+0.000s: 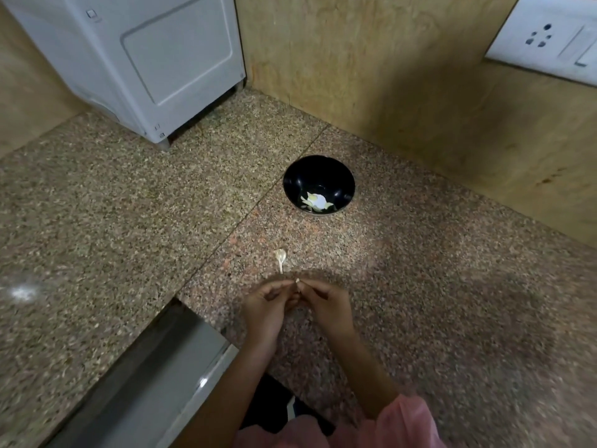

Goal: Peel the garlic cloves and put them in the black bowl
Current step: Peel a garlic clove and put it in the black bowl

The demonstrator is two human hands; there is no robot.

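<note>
Both hands meet close to the near edge of the desk (420, 253). The left hand (266, 307) and the right hand (328, 305) pinch together one small garlic clove (297, 281) between the fingertips. The black bowl (319, 184) stands further back, toward the wall, with pale garlic pieces (316, 201) inside. A loose peel (280, 257) lies on the desk between the bowl and the hands.

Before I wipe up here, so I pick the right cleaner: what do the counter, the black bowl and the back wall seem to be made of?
Counter: polished speckled stone, likely granite; it shows glare and a seam.
Black bowl: glossy, glazed ceramic or plastic; highlights cannot tell which.
Back wall: matte, wood-grained, probably plywood or laminate.
</note>
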